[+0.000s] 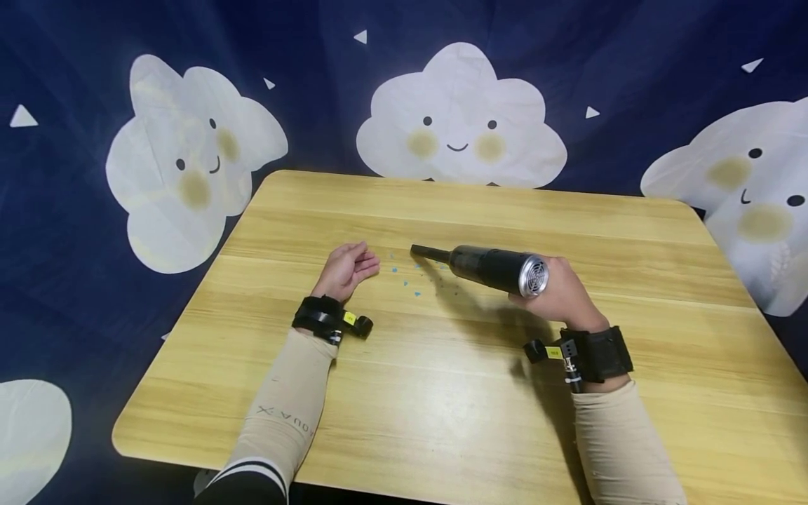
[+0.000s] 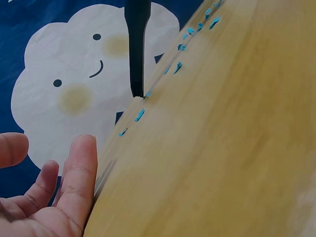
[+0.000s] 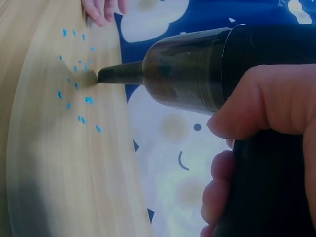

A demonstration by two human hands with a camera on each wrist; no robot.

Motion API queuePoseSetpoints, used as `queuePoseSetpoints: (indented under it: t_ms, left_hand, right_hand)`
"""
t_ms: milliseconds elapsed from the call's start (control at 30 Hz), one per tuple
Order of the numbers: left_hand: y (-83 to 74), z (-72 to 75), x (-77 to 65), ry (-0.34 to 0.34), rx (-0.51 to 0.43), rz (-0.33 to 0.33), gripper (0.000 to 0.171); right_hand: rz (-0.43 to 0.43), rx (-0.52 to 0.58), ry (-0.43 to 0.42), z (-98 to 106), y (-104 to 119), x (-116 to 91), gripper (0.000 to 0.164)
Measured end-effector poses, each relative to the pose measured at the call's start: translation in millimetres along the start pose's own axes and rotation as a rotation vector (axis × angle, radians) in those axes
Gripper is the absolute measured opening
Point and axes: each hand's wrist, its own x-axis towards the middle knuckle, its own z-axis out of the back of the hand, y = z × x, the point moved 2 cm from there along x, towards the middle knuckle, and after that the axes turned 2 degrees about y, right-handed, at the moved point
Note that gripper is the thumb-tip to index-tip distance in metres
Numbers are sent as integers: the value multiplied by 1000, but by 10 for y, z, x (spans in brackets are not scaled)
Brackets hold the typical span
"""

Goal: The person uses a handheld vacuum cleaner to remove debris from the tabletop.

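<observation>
My right hand [image 1: 558, 291] grips a black handheld vacuum cleaner [image 1: 489, 268] with a smoky clear front and a silver grille at its rear. Its narrow flat nozzle [image 3: 121, 74] points left and down, the tip close over the table among small blue scraps [image 3: 89, 99]. These scraps lie scattered in the middle of the table, between the hands. On the left, my left hand [image 1: 346, 270] rests with its edge on the wood beside the scraps, palm turned inward. Its fingers [image 2: 81, 163] are relaxed and hold nothing. In the right wrist view the thumb and fingers wrap the vacuum's handle.
The light wooden table [image 1: 404, 421] has rounded corners. Behind it hangs a dark blue curtain [image 1: 315, 42] printed with white smiling clouds. Each wrist wears a black strap [image 1: 602, 353] with a small camera, above beige sleeves [image 1: 284, 400].
</observation>
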Motion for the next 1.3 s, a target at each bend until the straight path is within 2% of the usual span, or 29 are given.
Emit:
queuePoseSetpoints:
  t_ms: [467,700,1300]
  left_hand:
    - [-27,-41,0,7,29,-5,38]
    - [-31,-56,-3,4,28,-2,36]
    - [-22,-13,-27,-13,10,11,35]
  right_hand:
    - [-86,-1,36,165,-10,-58,35]
    - [-49,-22,20,191,0,-70,34]
    - [-40,-35,70,142,36,-65,34]
